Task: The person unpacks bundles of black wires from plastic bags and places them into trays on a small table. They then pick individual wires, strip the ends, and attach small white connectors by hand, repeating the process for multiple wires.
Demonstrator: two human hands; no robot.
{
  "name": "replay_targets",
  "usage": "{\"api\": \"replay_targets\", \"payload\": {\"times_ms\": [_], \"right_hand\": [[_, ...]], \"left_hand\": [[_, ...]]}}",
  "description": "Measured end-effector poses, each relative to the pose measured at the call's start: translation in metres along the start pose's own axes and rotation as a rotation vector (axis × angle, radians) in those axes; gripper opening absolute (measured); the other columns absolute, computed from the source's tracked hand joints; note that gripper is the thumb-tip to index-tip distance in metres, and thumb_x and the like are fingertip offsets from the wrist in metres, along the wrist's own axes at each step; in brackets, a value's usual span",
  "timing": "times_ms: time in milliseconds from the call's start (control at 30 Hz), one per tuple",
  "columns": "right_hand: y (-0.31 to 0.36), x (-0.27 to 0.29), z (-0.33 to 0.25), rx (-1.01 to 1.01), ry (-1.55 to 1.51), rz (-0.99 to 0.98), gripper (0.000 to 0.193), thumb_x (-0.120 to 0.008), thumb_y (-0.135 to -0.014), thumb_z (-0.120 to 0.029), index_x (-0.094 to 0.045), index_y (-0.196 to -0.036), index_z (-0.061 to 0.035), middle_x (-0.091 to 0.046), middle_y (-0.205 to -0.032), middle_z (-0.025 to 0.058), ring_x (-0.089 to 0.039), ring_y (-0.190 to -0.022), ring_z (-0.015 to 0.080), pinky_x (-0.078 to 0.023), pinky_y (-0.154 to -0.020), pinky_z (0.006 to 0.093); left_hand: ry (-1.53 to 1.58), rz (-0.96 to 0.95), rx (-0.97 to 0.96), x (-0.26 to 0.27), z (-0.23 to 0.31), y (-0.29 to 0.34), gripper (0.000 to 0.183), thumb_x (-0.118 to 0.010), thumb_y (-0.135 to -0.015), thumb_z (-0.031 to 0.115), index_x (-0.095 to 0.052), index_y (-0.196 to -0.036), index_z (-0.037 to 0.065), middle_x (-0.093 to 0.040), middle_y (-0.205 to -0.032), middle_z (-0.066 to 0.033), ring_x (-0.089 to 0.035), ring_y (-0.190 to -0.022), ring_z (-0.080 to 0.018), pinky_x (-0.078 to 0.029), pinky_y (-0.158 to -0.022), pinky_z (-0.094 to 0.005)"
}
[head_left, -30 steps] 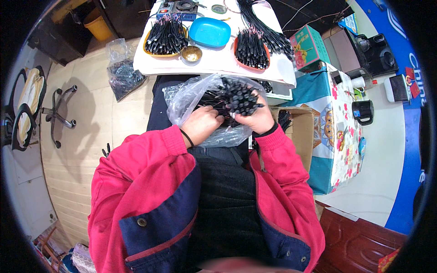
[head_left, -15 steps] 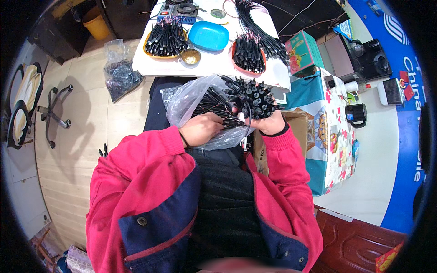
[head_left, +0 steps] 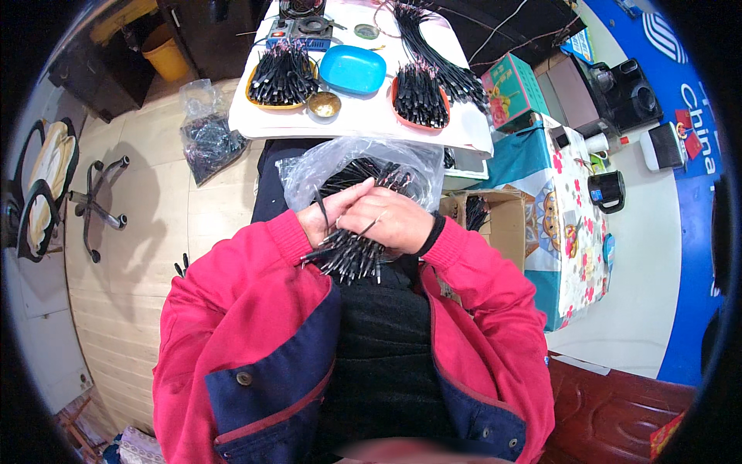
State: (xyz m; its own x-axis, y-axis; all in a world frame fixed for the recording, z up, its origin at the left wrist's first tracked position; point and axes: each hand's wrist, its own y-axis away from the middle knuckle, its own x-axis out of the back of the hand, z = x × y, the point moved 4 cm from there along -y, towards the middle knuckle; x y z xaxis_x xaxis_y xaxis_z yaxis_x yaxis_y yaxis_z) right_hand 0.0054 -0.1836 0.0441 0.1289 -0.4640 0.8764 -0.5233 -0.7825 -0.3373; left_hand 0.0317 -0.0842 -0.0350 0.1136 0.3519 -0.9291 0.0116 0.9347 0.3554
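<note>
1. We keep our left hand (head_left: 325, 215) and right hand (head_left: 396, 220) closed together around a bundle of black cables (head_left: 354, 258).
2. We see slim strands, their silvery tips fanned toward us.
3. We have it above our lap, at the near edge of a clear plastic bag (head_left: 306, 172).

The cables (head_left: 354, 257) are black with silvery tips, the jacket (head_left: 495, 290) red and navy. The tray (head_left: 353, 69) is blue; the tablecloth (head_left: 585, 263) has red flowers on white.
</note>
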Motion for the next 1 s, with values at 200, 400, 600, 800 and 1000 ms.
{"api": "replay_targets", "payload": {"times_ms": [200, 400, 600, 800, 1000], "right_hand": [[0.010, -0.010, -0.008, -0.153, 0.269, 0.004, 0.038, -0.054, -0.082, -0.011, -0.056, -0.119, -0.0186, -0.060, -0.112, -0.0009, -0.055, -0.112, 0.0183, -0.034, -0.105, 0.0407], [0.015, 0.003, -0.012, -0.297, 0.060, -0.072, 0.069, -0.062, -0.069, -0.008, -0.043, -0.135, -0.0158, -0.046, -0.135, 0.0084, -0.039, -0.132, 0.0276, -0.022, -0.112, 0.0499], [0.028, 0.004, 0.009, -0.303, -0.682, 0.291, 0.072, -0.059, -0.059, -0.007, -0.038, -0.128, -0.0050, -0.037, -0.136, 0.0177, -0.032, -0.135, 0.0346, -0.021, -0.113, 0.0448], [0.059, 0.006, 0.049, -0.501, -1.399, 0.961, 0.030, -0.055, -0.088, -0.016, -0.050, -0.115, -0.0030, -0.056, -0.114, 0.0149, -0.057, -0.106, 0.0202, -0.049, -0.084, 0.0292], [0.074, 0.019, 0.071, -0.956, -1.002, 0.740, 0.023, -0.048, -0.097, -0.013, -0.054, -0.114, 0.0002, -0.063, -0.095, 0.0062, -0.059, -0.077, 0.0111, -0.044, -0.064, 0.0228]], "left_hand": [[-0.114, -0.004, -0.264, 0.007, 0.011, 0.003, 0.044, -0.052, -0.097, 0.042, -0.053, -0.124, 0.007, -0.065, -0.105, -0.0093, -0.067, -0.091, -0.0157, -0.058, -0.075, -0.0265], [-0.411, -0.080, -0.323, 0.006, 0.016, 0.009, 0.063, -0.044, -0.097, 0.050, -0.040, -0.137, 0.002, -0.053, -0.130, -0.0164, -0.056, -0.118, -0.0236, -0.048, -0.098, -0.0366], [-0.333, -0.121, -0.289, 0.013, 0.014, -0.006, 0.060, -0.066, -0.088, 0.038, -0.043, -0.133, 0.006, -0.056, -0.126, -0.0106, -0.058, -0.113, -0.0217, -0.050, -0.097, -0.0378], [-0.410, 0.035, -0.237, 0.011, 0.013, -0.009, 0.031, -0.065, -0.086, 0.014, -0.053, -0.113, 0.002, -0.061, -0.094, -0.0089, -0.064, -0.096, -0.0235, -0.052, -0.086, -0.0340], [-0.459, -0.097, -0.272, -0.009, 0.010, -0.006, 0.033, -0.066, -0.078, 0.009, -0.052, -0.107, 0.001, -0.055, -0.081, -0.0073, -0.058, -0.081, -0.0227, -0.047, -0.080, -0.0342]]}}
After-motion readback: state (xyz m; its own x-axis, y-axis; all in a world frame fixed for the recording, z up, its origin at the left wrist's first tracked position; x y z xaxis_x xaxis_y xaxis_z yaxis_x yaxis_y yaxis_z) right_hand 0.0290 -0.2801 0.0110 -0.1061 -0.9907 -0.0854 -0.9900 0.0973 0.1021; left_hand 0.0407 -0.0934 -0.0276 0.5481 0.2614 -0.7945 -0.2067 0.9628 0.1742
